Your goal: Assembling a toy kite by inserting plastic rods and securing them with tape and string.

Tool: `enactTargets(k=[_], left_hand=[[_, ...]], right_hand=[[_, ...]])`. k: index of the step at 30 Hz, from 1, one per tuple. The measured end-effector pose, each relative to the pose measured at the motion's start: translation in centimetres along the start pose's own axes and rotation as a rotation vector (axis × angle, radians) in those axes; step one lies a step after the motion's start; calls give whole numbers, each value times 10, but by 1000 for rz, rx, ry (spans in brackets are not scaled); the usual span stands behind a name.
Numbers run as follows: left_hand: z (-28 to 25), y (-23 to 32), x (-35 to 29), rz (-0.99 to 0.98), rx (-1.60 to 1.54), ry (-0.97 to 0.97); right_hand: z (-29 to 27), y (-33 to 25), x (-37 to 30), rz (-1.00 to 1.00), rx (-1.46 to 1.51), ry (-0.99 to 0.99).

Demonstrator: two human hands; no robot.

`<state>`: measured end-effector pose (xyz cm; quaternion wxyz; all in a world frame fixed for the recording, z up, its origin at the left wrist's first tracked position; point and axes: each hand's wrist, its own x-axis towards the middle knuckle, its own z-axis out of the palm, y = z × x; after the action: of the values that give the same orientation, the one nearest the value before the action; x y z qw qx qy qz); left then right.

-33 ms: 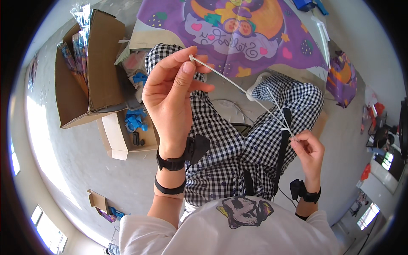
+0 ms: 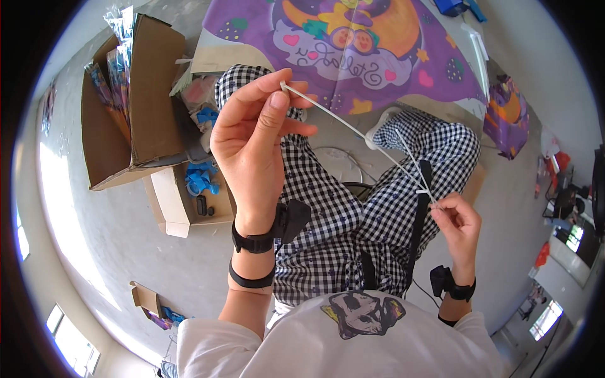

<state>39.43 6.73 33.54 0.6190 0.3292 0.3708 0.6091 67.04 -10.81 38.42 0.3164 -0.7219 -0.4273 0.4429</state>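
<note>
A thin white plastic rod is held taut between two hands above a lap in black-and-white checked trousers. Its upper end is pinched between thumb and forefinger of the left hand, raised at about 11 o'clock from the middle of the view; its lower end is pinched in the closed fingers of the right hand at 4 o'clock. A second thin white strand branches off near the right hand. Two black bands are worn on the left wrist, one on the right.

At 9 o'clock one large open brown cardboard box is seen, with colourful flat packets standing in it. Just below it, one small open cardboard box holds bright blue plastic pieces and one small dark item; their number cannot be told. At 12 o'clock one purple printed kite sheet is spread on the grey floor
</note>
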Motion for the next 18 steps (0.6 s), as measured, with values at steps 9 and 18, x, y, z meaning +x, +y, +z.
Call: enactTargets(k=[9, 18], left_hand=[[-4, 4, 4, 201, 328, -118], [-3, 12, 2, 180, 411, -135]], right_hand=[[-8, -6, -4, 38, -42, 23], [-9, -10, -3, 43, -25, 49]])
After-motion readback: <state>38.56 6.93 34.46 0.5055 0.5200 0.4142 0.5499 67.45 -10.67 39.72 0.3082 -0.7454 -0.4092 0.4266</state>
